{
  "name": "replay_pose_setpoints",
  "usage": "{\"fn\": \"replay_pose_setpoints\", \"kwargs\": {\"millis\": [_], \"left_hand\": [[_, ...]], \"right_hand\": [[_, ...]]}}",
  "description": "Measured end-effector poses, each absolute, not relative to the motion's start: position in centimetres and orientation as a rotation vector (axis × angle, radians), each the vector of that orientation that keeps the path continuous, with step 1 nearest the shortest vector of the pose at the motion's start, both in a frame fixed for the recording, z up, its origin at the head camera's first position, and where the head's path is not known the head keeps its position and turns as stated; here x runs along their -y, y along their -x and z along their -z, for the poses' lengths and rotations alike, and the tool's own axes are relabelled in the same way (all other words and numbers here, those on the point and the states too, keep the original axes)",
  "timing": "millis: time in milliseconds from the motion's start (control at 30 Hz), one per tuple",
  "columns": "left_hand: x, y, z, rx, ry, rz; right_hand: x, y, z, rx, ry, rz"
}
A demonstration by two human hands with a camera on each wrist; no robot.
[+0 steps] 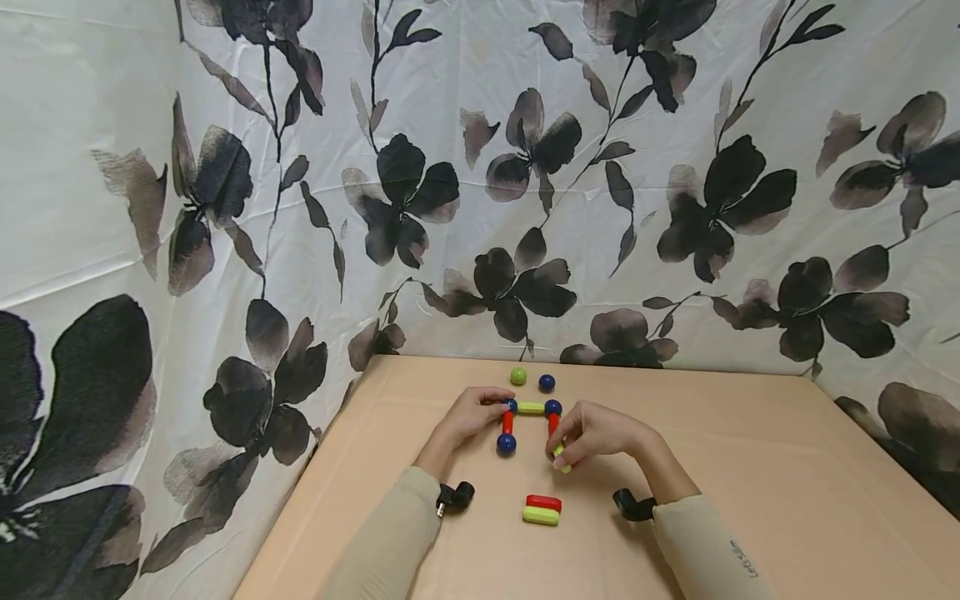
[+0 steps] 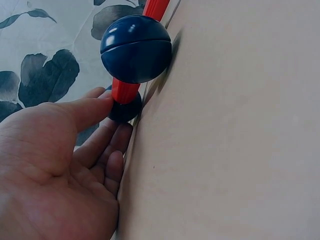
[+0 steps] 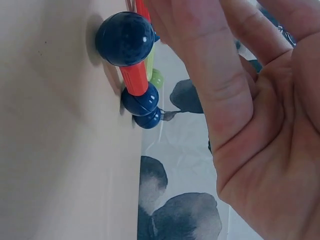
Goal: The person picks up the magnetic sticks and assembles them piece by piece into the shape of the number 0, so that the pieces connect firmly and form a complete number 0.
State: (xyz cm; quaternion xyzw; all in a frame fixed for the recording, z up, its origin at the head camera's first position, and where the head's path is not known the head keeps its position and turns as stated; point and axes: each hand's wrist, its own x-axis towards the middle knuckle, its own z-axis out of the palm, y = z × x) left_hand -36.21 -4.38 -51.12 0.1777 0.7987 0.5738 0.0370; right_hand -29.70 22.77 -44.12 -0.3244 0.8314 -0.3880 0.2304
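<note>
A frame of blue balls, red rods and one yellow-green rod (image 1: 532, 408) lies on the table. My left hand (image 1: 471, 415) is at its far left corner, thumb and fingers pinching the blue ball (image 2: 126, 111) where the left red rod (image 2: 125, 91) joins. The near end of that rod carries another blue ball (image 1: 506, 443). My right hand (image 1: 603, 435) pinches a second yellow-green rod (image 1: 561, 457) beside the right red rod (image 1: 553, 424). In the right wrist view, a blue ball (image 3: 125, 39) sits on this red rod's near end; the held rod is hidden there.
Behind the frame lie a loose green ball (image 1: 518, 377) and a blue ball (image 1: 547, 383). A red rod (image 1: 543, 502) and a yellow-green rod (image 1: 541, 516) lie side by side nearer me. A floral cloth (image 1: 450, 108) hangs along the table's far edge.
</note>
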Motion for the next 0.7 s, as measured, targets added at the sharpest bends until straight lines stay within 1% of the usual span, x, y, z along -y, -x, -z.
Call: {"fn": "replay_pose_setpoints", "kwargs": {"millis": [700], "left_hand": [[4.45,35.97,50.9,-2.478,-0.532,-1.732]], "right_hand": [[-21.89,29.16,44.63,-2.328,0.697,0.986]]}}
